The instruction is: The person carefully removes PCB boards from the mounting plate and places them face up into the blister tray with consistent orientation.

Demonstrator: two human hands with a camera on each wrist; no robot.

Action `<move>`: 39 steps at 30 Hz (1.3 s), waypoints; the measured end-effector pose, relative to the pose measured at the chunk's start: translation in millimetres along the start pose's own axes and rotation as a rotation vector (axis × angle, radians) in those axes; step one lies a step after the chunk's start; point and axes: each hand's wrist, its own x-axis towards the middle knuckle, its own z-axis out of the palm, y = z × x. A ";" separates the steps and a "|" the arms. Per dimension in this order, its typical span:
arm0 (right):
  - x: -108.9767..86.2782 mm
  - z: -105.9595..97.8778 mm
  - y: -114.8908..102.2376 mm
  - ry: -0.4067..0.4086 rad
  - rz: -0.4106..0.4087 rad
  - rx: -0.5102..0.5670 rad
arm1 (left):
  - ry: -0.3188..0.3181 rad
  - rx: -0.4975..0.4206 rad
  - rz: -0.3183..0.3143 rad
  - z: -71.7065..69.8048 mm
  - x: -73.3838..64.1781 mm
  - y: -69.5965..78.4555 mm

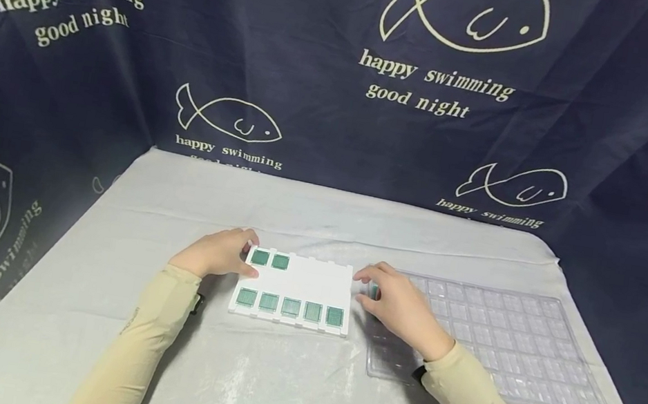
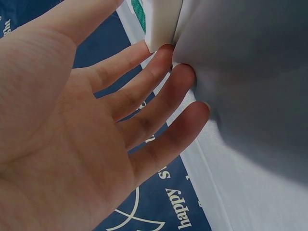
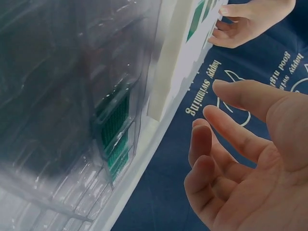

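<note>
A: What's the board look like?
B: White board (image 1: 318, 281), flat, notched along the long edges. Seven green squares (image 1: 291, 307) with a pale grid pattern: two at upper left, five along the near edge. It lies on the counter, left of a clear tray (image 1: 526, 323) with many small compartments.
A: Grip state?
B: Left grip (image 1: 218, 252) clamped on the board's left end, thumb on top. Right grip (image 1: 399, 304) over the tray's left side, thumb and forefinger apart. More green (image 3: 115, 130) shows in the tray there.
A: Surface, room?
B: Counter (image 1: 246, 386) under pale grey cloth, shiny patches up front. Navy curtain (image 1: 328, 91) behind and at both sides, pale fish outlines.
A: Any text?
B: Curtain repeats "happy swimming good night". Beige sleeves (image 1: 469, 384) carry small print, can't read it.
</note>
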 end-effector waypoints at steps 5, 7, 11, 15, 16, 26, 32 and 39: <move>1.6 -1.4 -0.7 -0.016 0.026 0.033 | -0.005 -0.003 0.002 0.6 0.9 0.4; 3.7 -2.7 -1.5 -0.017 0.028 0.055 | -0.005 -0.004 0.005 1.0 1.1 -0.5; 9.5 -5.2 -3.7 0.000 0.016 0.080 | -0.002 -0.013 0.007 1.8 1.4 -2.9; 14.6 -6.9 -8.1 0.001 0.008 0.083 | -0.004 -0.022 0.008 2.6 1.7 -4.3; 15.9 -7.1 -9.6 -0.001 0.007 0.084 | -0.005 -0.024 0.008 2.8 1.7 -4.3; 26.8 -4.6 -23.1 -0.019 -0.003 0.084 | -0.005 -0.015 0.001 3.2 2.4 -1.6; 30.4 -4.0 -27.8 -0.021 0.002 0.064 | -0.003 -0.006 -0.003 3.1 3.3 -1.2; 37.6 -3.1 -31.5 -0.041 -0.012 0.057 | -0.006 0.003 -0.008 3.0 4.4 -3.4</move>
